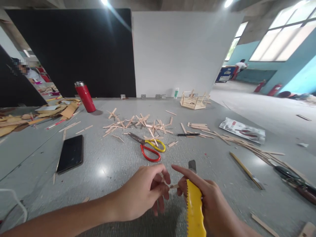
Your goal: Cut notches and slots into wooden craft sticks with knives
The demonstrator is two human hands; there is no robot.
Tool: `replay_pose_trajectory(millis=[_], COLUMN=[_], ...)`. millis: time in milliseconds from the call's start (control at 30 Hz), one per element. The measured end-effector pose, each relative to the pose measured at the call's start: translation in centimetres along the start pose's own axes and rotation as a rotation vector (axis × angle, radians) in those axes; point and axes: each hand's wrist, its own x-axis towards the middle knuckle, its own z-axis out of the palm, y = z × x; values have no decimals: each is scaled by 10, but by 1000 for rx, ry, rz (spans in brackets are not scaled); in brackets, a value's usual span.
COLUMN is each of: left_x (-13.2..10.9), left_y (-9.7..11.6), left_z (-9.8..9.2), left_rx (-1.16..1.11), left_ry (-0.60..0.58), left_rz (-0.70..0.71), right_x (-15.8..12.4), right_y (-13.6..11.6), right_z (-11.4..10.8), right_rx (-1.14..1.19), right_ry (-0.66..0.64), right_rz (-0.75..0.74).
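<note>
Over the near middle of the table, my left hand [148, 191] has its fingers curled and pinches one end of a small wooden stick [174, 186]. The stick's other end reaches the curled fingers of my right hand [209, 194]. That hand is closed round a yellow-handled cutter [194, 210], with its index finger stretched out toward the left. The handle has a notched edge, and a short grey metal blade sticks out beyond the hand. Just past my left hand lie scissors [150, 148] with one red and one yellow handle loop, blades apart.
Loose wooden sticks [142, 121] lie scattered mid-table, more [247, 143] at right. A red flask [85, 97] and a phone [70, 154] are left. A small wooden frame [194, 101] and a glue tube [176, 93] stand at the back. A brush [245, 170] and pliers [293, 182] lie right.
</note>
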Motion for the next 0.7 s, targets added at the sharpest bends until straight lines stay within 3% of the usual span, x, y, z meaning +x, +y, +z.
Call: replay_pose_trajectory(millis=[233, 467, 567, 700], left_x=[2, 11, 12, 13], left_y=[-14, -22, -20, -13], left_z=[2, 2, -5, -16], left_rx=[164, 218, 315, 469], left_ry=[-31, 48, 118, 153], left_rz=[18, 67, 89, 110], right_x=[14, 22, 33, 53], right_y=[2, 2, 16, 52], right_z=[0, -2, -27, -97], right_rx=[-16, -202, -288, -494], right_ry=[-130, -55, 102, 398], right_rz=[-31, -22, 17, 141])
